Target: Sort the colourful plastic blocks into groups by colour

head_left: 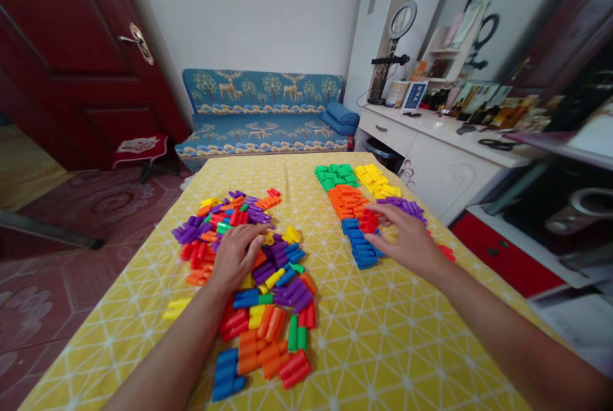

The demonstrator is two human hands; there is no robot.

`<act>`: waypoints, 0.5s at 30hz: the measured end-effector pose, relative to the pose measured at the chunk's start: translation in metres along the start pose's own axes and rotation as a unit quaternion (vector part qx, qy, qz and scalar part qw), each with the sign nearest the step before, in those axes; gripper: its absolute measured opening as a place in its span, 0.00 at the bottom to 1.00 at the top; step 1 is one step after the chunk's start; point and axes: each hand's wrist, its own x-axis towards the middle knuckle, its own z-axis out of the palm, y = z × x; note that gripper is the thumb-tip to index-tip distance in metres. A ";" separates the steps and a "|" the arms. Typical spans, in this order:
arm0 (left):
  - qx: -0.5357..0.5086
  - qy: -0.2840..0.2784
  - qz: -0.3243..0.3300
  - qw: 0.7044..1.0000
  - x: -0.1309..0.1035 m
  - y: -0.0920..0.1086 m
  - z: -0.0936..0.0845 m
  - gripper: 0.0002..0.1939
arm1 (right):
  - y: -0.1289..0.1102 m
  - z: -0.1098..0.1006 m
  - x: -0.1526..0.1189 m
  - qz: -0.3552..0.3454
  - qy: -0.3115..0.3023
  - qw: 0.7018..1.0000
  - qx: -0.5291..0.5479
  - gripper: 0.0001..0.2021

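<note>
My left hand (pixel 239 251) rests on a mixed heap of coloured plastic pieces (pixel 278 264), fingers bent and pointing right; whether something is between them is hidden. My right hand (pixel 400 232) is at the sorted groups, its thumb and fingers around a red piece (pixel 368 221) above the blue group (pixel 359 245). Beyond it lie an orange group (pixel 345 201), a green group (pixel 335 176) and a yellow group (pixel 376 181). Purple pieces (pixel 402 206) sit just behind my right hand, and red ones (pixel 447 253) show beside its wrist.
A yellow patterned cloth (pixel 364 334) covers the table. Behind stands a blue sofa (pixel 263 124). At the right is a white dresser (pixel 431 156) with bottles and a ring light (pixel 402 20). A red stool (pixel 141 148) stands near the door (pixel 81 47).
</note>
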 end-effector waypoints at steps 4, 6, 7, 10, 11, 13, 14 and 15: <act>-0.002 0.008 -0.006 1.000 0.000 0.000 0.001 0.19 | 0.069 -0.068 -0.032 0.039 -0.041 0.992 -0.115 0.22; -0.002 0.007 -0.006 1.000 0.000 0.000 0.002 0.19 | 0.095 -0.088 -0.049 0.044 -0.065 0.985 -0.153 0.22; -0.001 0.008 -0.005 1.000 0.000 -0.001 0.002 0.19 | 0.105 -0.095 -0.059 0.046 -0.078 0.982 -0.166 0.23; 0.001 0.011 -0.001 1.000 0.000 -0.003 0.003 0.20 | 0.125 -0.105 -0.088 0.056 -0.122 0.974 -0.180 0.24; 0.002 0.012 0.001 1.000 0.000 -0.004 0.003 0.20 | 0.129 -0.107 -0.098 0.059 -0.136 0.973 -0.177 0.24; 0.003 0.012 0.001 1.000 0.000 -0.005 0.004 0.20 | 0.135 -0.107 -0.120 0.065 -0.152 0.971 -0.173 0.23; 0.004 0.012 0.000 1.000 0.000 -0.006 0.004 0.20 | 0.137 -0.106 -0.130 0.065 -0.154 0.970 -0.174 0.23; 0.004 0.011 -0.001 1.000 0.000 -0.006 0.004 0.20 | 0.138 -0.105 -0.141 0.062 -0.153 0.970 -0.177 0.23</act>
